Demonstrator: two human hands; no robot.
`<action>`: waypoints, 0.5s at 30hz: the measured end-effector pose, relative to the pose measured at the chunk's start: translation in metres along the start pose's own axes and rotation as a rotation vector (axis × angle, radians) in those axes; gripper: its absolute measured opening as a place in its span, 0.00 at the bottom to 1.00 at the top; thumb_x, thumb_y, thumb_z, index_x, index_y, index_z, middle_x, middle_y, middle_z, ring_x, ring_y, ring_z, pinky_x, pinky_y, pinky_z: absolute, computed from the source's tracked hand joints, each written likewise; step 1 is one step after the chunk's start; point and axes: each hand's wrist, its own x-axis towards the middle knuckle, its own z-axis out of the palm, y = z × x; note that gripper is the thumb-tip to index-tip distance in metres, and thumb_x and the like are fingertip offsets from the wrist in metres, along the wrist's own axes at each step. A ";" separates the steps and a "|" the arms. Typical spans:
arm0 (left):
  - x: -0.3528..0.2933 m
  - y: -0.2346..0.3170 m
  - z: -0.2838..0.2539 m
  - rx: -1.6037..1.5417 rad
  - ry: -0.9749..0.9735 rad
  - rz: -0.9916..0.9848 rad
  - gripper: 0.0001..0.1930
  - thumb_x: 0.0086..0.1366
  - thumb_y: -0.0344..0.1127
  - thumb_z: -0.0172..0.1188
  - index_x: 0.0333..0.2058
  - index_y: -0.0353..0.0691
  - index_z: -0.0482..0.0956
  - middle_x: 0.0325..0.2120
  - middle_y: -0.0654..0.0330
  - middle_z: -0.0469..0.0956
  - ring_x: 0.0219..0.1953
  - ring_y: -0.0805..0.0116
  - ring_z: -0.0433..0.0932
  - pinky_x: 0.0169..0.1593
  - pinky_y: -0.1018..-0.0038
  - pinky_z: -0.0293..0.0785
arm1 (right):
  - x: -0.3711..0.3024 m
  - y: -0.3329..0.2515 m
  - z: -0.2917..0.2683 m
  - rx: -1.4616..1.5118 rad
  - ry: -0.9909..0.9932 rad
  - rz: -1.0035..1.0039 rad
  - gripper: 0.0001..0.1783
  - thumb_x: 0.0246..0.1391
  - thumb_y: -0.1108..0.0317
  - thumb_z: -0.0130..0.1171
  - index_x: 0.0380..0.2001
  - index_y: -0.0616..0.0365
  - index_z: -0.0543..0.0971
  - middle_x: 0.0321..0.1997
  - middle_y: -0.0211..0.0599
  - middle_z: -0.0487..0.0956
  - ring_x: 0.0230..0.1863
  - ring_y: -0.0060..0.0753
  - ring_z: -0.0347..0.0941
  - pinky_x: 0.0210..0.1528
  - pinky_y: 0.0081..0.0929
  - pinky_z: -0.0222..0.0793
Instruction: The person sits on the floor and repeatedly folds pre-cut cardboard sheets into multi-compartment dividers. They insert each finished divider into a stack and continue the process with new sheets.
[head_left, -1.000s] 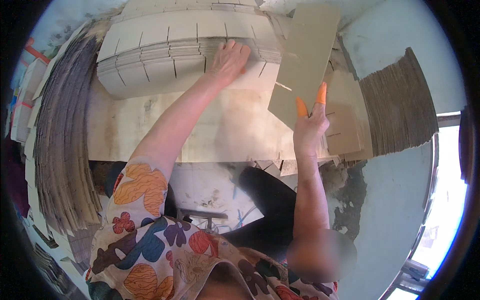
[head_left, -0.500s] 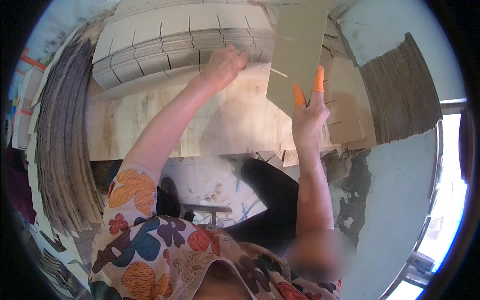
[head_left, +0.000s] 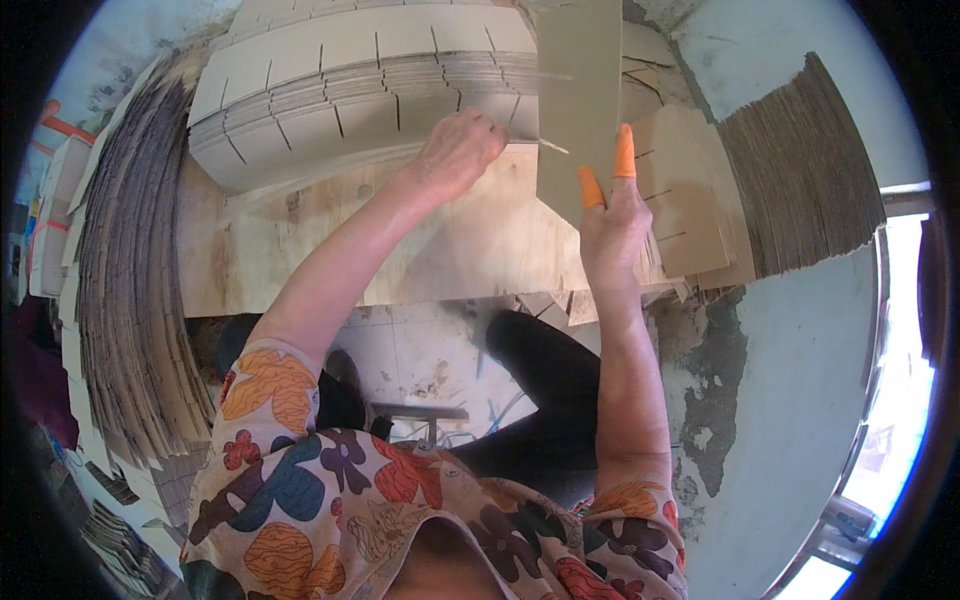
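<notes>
In the head view, the two hands are apart. The right hand (head_left: pixel 613 228), with orange covers (head_left: pixel 625 152) on its thumb and index finger, is closed on the lower end of a long cardboard strip (head_left: pixel 580 90), which stretches upward, away from the person. The left hand (head_left: pixel 460 155) is curled at the near edge of a stack of slotted cardboard (head_left: pixel 365 105), just left of the strip; whether its fingers pinch a piece there cannot be told. Below the left hand lies the bare wood of the surface (head_left: pixel 430 250). Just right of the right hand lie flat slotted pieces (head_left: pixel 690 235), and farther right stands a brown cardboard pile (head_left: pixel 800 170). Well left of both hands, a tall layered pile (head_left: pixel 130 270) curves beside the surface.
</notes>
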 end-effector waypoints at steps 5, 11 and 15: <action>0.002 0.015 -0.015 -0.070 0.073 -0.005 0.05 0.47 0.23 0.55 0.25 0.36 0.75 0.24 0.57 0.74 0.32 0.60 0.74 0.35 0.67 0.73 | -0.001 0.011 0.009 0.039 0.035 -0.131 0.36 0.48 0.74 0.63 0.61 0.55 0.62 0.33 0.48 0.77 0.21 0.36 0.70 0.25 0.27 0.68; -0.005 0.039 -0.028 -0.249 0.158 0.019 0.02 0.48 0.24 0.54 0.23 0.36 0.72 0.20 0.57 0.71 0.29 0.60 0.72 0.33 0.67 0.71 | -0.008 0.018 0.020 -0.012 -0.121 -0.092 0.33 0.53 0.71 0.55 0.62 0.53 0.58 0.50 0.49 0.73 0.31 0.49 0.76 0.28 0.37 0.73; -0.015 0.062 -0.046 -0.341 0.132 0.070 0.03 0.47 0.26 0.55 0.23 0.36 0.71 0.22 0.56 0.73 0.30 0.58 0.73 0.33 0.64 0.71 | -0.016 0.027 0.031 0.000 -0.114 -0.139 0.36 0.51 0.73 0.55 0.62 0.55 0.55 0.50 0.49 0.71 0.31 0.51 0.75 0.28 0.39 0.74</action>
